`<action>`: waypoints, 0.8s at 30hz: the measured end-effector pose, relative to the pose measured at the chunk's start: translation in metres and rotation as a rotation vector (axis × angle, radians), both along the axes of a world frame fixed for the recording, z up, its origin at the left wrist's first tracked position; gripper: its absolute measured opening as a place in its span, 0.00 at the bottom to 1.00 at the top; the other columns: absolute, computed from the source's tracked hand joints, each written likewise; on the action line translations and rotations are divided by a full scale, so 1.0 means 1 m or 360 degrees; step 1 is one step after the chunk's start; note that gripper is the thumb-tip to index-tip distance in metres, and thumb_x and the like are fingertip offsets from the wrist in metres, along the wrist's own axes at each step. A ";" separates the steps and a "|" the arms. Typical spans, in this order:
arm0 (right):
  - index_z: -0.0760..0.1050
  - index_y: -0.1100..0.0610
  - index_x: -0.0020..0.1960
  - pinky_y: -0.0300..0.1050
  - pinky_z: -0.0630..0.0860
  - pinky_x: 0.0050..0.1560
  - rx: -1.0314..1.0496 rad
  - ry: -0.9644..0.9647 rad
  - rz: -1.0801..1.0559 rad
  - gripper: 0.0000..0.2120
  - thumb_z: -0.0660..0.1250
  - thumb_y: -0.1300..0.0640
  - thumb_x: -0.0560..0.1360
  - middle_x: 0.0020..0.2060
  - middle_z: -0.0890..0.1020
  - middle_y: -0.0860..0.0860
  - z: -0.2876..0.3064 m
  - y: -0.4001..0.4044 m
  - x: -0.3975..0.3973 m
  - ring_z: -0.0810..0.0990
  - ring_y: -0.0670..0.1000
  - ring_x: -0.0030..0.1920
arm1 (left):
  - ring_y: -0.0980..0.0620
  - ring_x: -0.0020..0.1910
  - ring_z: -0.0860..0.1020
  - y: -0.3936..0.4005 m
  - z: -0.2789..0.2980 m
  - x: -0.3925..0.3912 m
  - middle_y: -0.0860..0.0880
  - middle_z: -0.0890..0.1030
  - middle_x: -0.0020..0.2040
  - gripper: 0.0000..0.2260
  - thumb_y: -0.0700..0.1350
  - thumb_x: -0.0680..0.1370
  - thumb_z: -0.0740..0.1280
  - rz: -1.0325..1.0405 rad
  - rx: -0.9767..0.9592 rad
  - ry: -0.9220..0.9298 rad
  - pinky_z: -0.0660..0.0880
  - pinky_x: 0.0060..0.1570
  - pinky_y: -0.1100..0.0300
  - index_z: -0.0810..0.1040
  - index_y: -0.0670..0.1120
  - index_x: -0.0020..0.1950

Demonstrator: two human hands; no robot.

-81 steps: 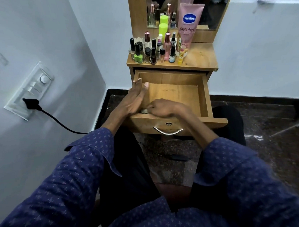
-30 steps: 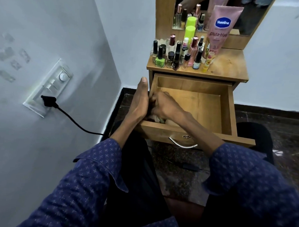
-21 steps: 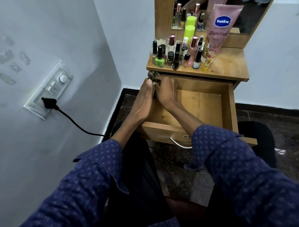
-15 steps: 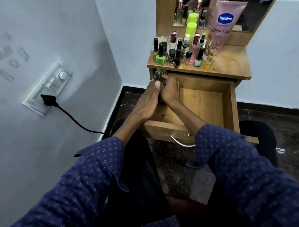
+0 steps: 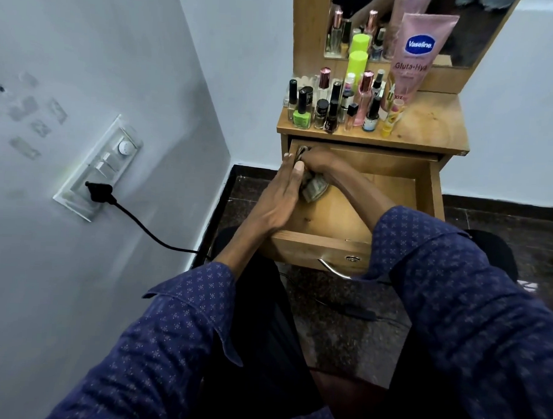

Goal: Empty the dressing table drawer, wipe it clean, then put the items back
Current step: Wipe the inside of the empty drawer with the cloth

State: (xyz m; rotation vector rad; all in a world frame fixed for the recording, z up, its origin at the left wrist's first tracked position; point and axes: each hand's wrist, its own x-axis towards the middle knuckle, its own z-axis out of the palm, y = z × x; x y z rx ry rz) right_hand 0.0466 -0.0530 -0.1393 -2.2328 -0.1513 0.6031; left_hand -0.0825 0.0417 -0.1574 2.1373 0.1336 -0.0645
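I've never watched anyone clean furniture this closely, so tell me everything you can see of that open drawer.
The drawer is light brown, wood-look, pulled well out from under the dressing table's top. It has plain side walls, a bare floor inside and a curved metal handle on its front. No bottles are inside. The right hand presses a crumpled cloth into its far left corner, and the left hand lies flat along the left wall.

My wooden dressing table [image 5: 431, 127] carries a cluster of nail polish bottles [image 5: 333, 107] and an upright pink Vaseline tube [image 5: 416, 57] on its top.
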 end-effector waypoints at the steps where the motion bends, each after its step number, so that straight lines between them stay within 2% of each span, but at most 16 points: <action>1: 0.74 0.56 0.41 0.41 0.74 0.37 0.0018 -0.0004 -0.0017 0.13 0.61 0.59 0.84 0.42 0.81 0.54 0.004 0.001 0.000 0.79 0.50 0.39 | 0.53 0.85 0.52 0.001 -0.001 0.001 0.50 0.53 0.87 0.35 0.69 0.84 0.41 0.0014 -0.0025 -0.0005 0.49 0.84 0.46 0.48 0.52 0.87; 5: 0.71 0.57 0.39 0.37 0.67 0.27 0.0080 -0.0091 -0.0043 0.12 0.65 0.62 0.81 0.36 0.75 0.51 -0.004 0.007 -0.002 0.73 0.47 0.34 | 0.50 0.84 0.57 0.004 -0.009 0.008 0.49 0.58 0.86 0.40 0.74 0.81 0.40 0.0026 -0.0018 0.0029 0.54 0.83 0.43 0.52 0.53 0.87; 6: 0.73 0.58 0.41 0.38 0.68 0.29 0.0120 -0.0090 -0.0023 0.09 0.67 0.61 0.80 0.38 0.77 0.52 -0.009 0.008 -0.004 0.73 0.47 0.35 | 0.50 0.84 0.58 0.004 -0.011 0.009 0.48 0.59 0.85 0.41 0.75 0.80 0.40 0.0022 -0.0010 0.0026 0.55 0.83 0.43 0.52 0.53 0.87; 8: 0.77 0.58 0.48 0.42 0.72 0.37 0.0132 -0.0070 0.0077 0.04 0.65 0.60 0.81 0.44 0.80 0.55 -0.019 0.006 -0.003 0.77 0.51 0.40 | 0.51 0.84 0.58 0.005 -0.012 0.010 0.49 0.59 0.85 0.41 0.75 0.80 0.40 0.0029 -0.0032 0.0018 0.55 0.83 0.43 0.53 0.53 0.87; 11: 0.77 0.57 0.50 0.45 0.76 0.46 0.0040 0.0063 0.0198 0.08 0.61 0.58 0.85 0.49 0.82 0.56 -0.018 0.001 0.000 0.80 0.55 0.48 | 0.53 0.84 0.58 0.005 -0.010 0.008 0.50 0.60 0.85 0.40 0.74 0.81 0.40 0.0031 -0.0091 0.0012 0.55 0.84 0.46 0.55 0.53 0.86; 13: 0.76 0.58 0.49 0.43 0.76 0.43 -0.0041 0.0048 0.0207 0.09 0.59 0.59 0.85 0.46 0.81 0.55 -0.005 0.001 0.006 0.79 0.52 0.44 | 0.53 0.83 0.58 0.003 -0.007 0.006 0.50 0.60 0.85 0.36 0.71 0.83 0.41 0.0025 -0.0090 -0.0010 0.54 0.84 0.48 0.55 0.53 0.86; 15: 0.75 0.59 0.51 0.40 0.71 0.35 -0.0062 -0.0048 0.0097 0.08 0.58 0.61 0.84 0.42 0.78 0.53 0.005 0.005 0.015 0.76 0.48 0.39 | 0.55 0.83 0.58 0.003 -0.004 0.004 0.52 0.60 0.85 0.33 0.68 0.85 0.41 0.0005 -0.0125 -0.0025 0.53 0.82 0.53 0.55 0.54 0.86; 18: 0.73 0.59 0.53 0.37 0.67 0.31 -0.0047 -0.0159 0.0076 0.05 0.59 0.62 0.83 0.40 0.76 0.50 -0.001 0.007 0.016 0.73 0.45 0.37 | 0.55 0.83 0.59 0.002 -0.002 0.005 0.51 0.61 0.84 0.32 0.67 0.86 0.41 -0.0010 -0.0128 -0.0025 0.53 0.80 0.57 0.56 0.54 0.86; 19: 0.75 0.59 0.53 0.37 0.71 0.32 -0.0030 -0.0139 0.0100 0.05 0.61 0.62 0.83 0.42 0.78 0.51 -0.008 0.007 0.014 0.76 0.46 0.39 | 0.54 0.83 0.60 0.002 -0.004 0.006 0.51 0.62 0.84 0.32 0.67 0.86 0.41 0.0000 -0.0103 -0.0020 0.54 0.80 0.56 0.56 0.53 0.86; 20: 0.77 0.60 0.54 0.37 0.77 0.39 -0.0011 -0.0123 0.0140 0.06 0.62 0.61 0.84 0.45 0.81 0.53 -0.019 0.009 0.013 0.80 0.50 0.44 | 0.53 0.83 0.60 0.003 -0.004 0.006 0.50 0.63 0.84 0.33 0.68 0.85 0.41 0.0006 -0.0087 -0.0017 0.55 0.82 0.53 0.56 0.53 0.86; 21: 0.80 0.63 0.56 0.42 0.81 0.49 -0.0036 -0.0101 0.0168 0.09 0.62 0.61 0.84 0.50 0.84 0.57 -0.022 0.009 0.006 0.83 0.56 0.50 | 0.52 0.83 0.60 0.002 -0.004 0.006 0.49 0.62 0.84 0.34 0.68 0.85 0.41 0.0017 -0.0090 -0.0011 0.55 0.83 0.49 0.56 0.52 0.86; 22: 0.81 0.65 0.58 0.49 0.80 0.56 -0.0050 -0.0080 0.0181 0.11 0.62 0.60 0.84 0.54 0.84 0.60 -0.024 0.009 0.004 0.84 0.60 0.55 | 0.53 0.83 0.59 0.003 -0.006 0.006 0.50 0.62 0.84 0.35 0.69 0.84 0.41 0.0029 -0.0097 -0.0014 0.55 0.83 0.48 0.56 0.52 0.86; 23: 0.81 0.65 0.58 0.52 0.80 0.59 -0.0067 -0.0040 0.0195 0.11 0.62 0.60 0.84 0.56 0.84 0.61 -0.019 0.009 0.003 0.83 0.61 0.56 | 0.53 0.83 0.58 0.004 -0.005 0.005 0.50 0.61 0.85 0.36 0.70 0.84 0.41 0.0035 -0.0113 -0.0010 0.54 0.84 0.47 0.55 0.52 0.86; 24: 0.80 0.64 0.57 0.51 0.81 0.56 -0.0069 -0.0013 0.0196 0.10 0.62 0.60 0.84 0.53 0.84 0.60 -0.018 0.009 0.005 0.84 0.59 0.53 | 0.53 0.84 0.57 0.004 -0.004 0.004 0.50 0.60 0.85 0.36 0.71 0.83 0.41 0.0038 -0.0127 0.0006 0.53 0.84 0.47 0.55 0.53 0.86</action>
